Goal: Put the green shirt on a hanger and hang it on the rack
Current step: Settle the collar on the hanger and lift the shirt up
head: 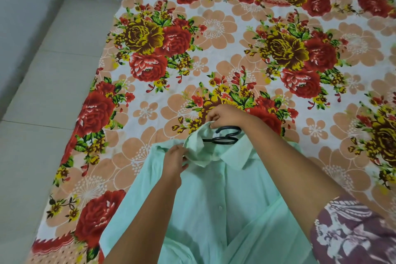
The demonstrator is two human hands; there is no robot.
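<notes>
Two hands work at the collar of the green shirt (pixel 214 210), which lies buttons-up under both forearms. The left hand (pixel 174 162), the nearer one, pinches folded fabric at the collar's left side. Between the hands, the black hanger (pixel 215 140) shows its hook in the neck opening. A white tag beside it is too small to read. The right hand (pixel 225 117), just beyond, has its fingers curled and pinches the collar's back edge. A floral bedsheet (pixel 214 38) spreads beyond both hands.

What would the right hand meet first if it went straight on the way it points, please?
The right hand, pinching the green shirt's collar by the black hanger, points up-left; only the floral bedsheet lies that way, though depth is unclear.
</notes>
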